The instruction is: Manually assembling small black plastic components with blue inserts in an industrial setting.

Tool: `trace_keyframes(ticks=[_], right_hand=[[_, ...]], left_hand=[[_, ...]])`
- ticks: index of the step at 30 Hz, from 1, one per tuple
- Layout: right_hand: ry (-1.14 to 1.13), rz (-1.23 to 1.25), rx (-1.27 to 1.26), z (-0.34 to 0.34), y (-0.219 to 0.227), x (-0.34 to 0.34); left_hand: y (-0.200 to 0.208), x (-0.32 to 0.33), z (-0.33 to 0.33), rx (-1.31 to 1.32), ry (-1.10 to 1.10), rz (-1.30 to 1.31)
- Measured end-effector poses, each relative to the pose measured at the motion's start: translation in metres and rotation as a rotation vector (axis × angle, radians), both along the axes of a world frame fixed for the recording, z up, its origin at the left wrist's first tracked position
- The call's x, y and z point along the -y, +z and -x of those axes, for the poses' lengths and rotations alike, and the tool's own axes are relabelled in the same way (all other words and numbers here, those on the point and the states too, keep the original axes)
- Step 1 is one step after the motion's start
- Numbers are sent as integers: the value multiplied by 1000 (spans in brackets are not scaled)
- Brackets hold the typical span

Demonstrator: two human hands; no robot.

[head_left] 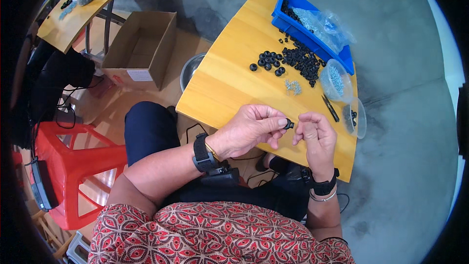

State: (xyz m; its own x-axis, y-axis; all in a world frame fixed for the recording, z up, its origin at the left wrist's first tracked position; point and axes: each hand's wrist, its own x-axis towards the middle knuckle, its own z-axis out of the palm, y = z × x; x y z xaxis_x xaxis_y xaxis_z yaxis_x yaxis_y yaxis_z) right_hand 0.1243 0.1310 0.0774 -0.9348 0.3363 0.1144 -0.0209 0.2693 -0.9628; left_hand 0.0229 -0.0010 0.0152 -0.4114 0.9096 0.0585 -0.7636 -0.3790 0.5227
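Between the thumb and fingertips of my left hand (254, 126) is a small black round part (289, 124), held over the near edge of the yellow table (220, 78). Just to its right, my right hand (317, 139) has its fingers curled in with the thumb against them, a little apart from the part. Whatever they may pinch is too small to make out. Beyond my hands lie a little pile of silvery screws (293, 87), several larger black round parts (268, 60) and a heap of small black pieces (304, 61).
A blue bin (312, 34) with black pieces and a clear bag stands at the far right. Near it are a clear tub of screws (336, 80), a black pen-like tool (330, 108) and a clear lid (360, 117). Leftward sit a cardboard box (139, 51) and red stool (73, 166).
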Motion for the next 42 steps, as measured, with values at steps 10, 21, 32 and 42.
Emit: trace_keyframes(ticks=[10,21,32,42], right_hand=[[3,-85,97,0,-2,6],[149,-286,14,6,-4,-4],[178,-494,-8,5,-1,6],[-469,-895,-62,-22,24,-122]], left_hand=[[0,1,-1,-4,15,14],[-3,2,0,45,-60,23],[0,-1,-2,-53,-113,151],[43,23,-6,-570,-10,-62]])
